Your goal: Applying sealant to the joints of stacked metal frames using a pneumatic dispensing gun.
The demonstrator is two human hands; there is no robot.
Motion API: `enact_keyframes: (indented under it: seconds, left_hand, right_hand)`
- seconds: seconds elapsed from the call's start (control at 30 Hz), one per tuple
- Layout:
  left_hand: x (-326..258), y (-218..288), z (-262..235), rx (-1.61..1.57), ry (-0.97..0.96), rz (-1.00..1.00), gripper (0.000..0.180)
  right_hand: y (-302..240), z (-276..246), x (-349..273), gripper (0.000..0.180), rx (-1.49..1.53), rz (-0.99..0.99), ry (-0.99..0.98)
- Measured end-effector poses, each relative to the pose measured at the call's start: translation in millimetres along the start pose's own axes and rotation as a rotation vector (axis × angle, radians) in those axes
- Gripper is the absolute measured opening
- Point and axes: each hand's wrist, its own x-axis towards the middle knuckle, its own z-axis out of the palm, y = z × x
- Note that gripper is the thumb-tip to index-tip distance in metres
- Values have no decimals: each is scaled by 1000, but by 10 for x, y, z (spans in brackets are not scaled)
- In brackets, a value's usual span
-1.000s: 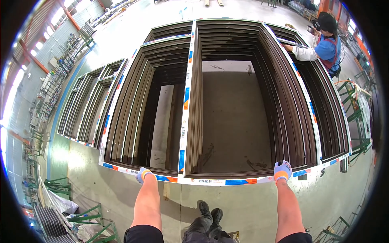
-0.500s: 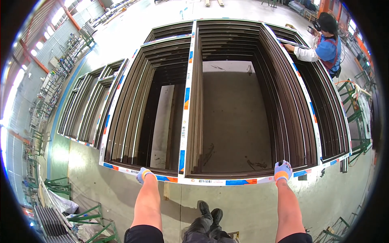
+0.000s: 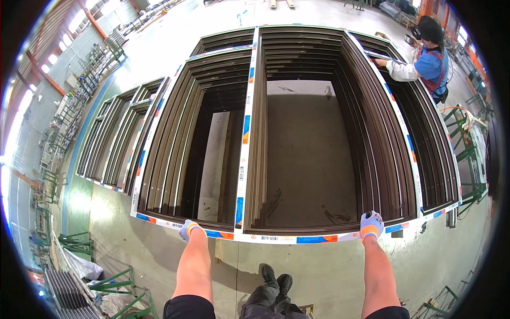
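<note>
1. Frame (image 3: 308,133): big dark window frame, long axis running away from its taped near rail (image 3: 287,239).
2. Left hand (image 3: 189,229) and right hand (image 3: 371,224) clamped on that rail, opposite ends, equally near.

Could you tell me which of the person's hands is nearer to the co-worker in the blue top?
The right hand. It grips the near edge of the big dark frame on the co-worker's side; the left hand grips the same edge, farther away.
</note>
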Motion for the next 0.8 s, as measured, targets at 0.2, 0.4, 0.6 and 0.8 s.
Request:
enact_keyframes:
  seconds: [0.2,0.4,0.6,0.8]
  left_hand:
    - [-167,76,-107,-405,46,-251,40]
    - [-439,154,-54,-299,-44,-224,36]
    - [392,-47,310,-138,-19,-147,46]
    - [-151,52,136,-211,-43,-155,47]
  right_hand:
    - [57,33,27,30,-7,1,9]
    - [221,28,47,32,-53,36,16]
    - [21,62,36,31,-14,-15,10]
    - [173,30,49,32,-46,27,2]
